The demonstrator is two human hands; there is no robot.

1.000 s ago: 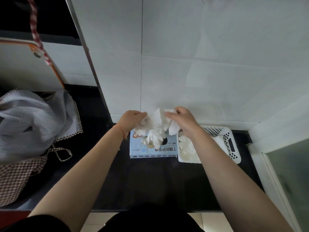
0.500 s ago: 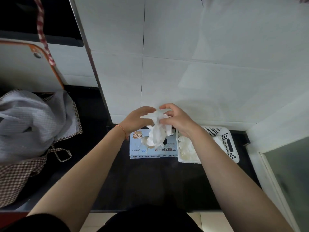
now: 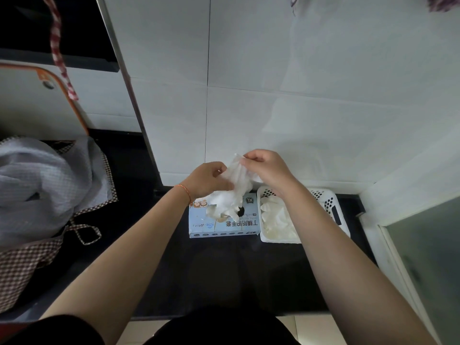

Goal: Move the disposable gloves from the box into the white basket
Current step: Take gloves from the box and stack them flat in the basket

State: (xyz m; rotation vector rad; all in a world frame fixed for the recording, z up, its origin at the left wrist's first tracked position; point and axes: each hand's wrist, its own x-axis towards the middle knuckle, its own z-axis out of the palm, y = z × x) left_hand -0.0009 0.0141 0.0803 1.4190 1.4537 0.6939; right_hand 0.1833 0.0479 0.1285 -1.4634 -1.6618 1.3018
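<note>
Both hands, left [image 3: 207,180] and right [image 3: 267,168], pinch a glove [image 3: 236,180] above the box [image 3: 224,220] (more bunch at its slot). Lift it clear, then carry it right into the basket [image 3: 331,202], beside those there.

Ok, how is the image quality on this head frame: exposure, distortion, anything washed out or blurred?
Head view: the black countertop is underexposed, nearly featureless; the white crumpled gloves both hands hold lose detail against the pale tiled wall; wide-angle distortion bends the metal cabinet edge; printed text on the light blue glove box stays legible; the white perforated basket is sharp.
</note>
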